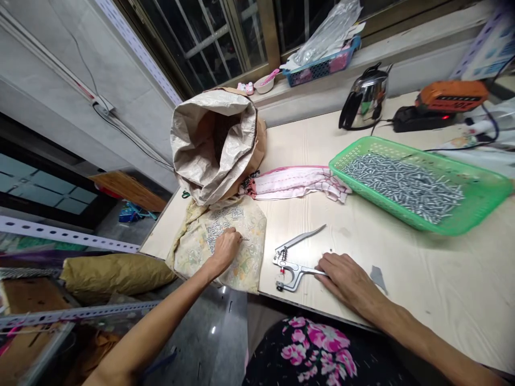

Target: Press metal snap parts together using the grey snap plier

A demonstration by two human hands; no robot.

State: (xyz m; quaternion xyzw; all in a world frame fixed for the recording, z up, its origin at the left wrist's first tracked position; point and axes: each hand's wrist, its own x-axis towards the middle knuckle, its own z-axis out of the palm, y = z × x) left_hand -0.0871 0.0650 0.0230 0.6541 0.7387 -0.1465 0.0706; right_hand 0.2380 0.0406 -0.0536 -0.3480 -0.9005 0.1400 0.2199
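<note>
My left hand (227, 247) is closed in a pinch above a patterned yellowish cloth (251, 262). A thin metal pin (244, 238) juts from its fingertips. Around and behind that hand, small silver metal pins (219, 222) are scattered on the cloth. On the table lies a pair of silver snap pliers (298, 271), jaws toward the left and handles spread apart. My right hand (344, 276) rests on the tabletop with its fingers closed round the end of the lower handle; the upper handle is free.
A large open woven sack (187, 155) stands behind the cloth. Pink-and-white fabric (289, 183) stretches toward a green basket (478, 214) of small metal pins. Farther back are a kettle (366, 96) and an orange battery (450, 96). A grey scrap (377, 277) lies near my right wrist.
</note>
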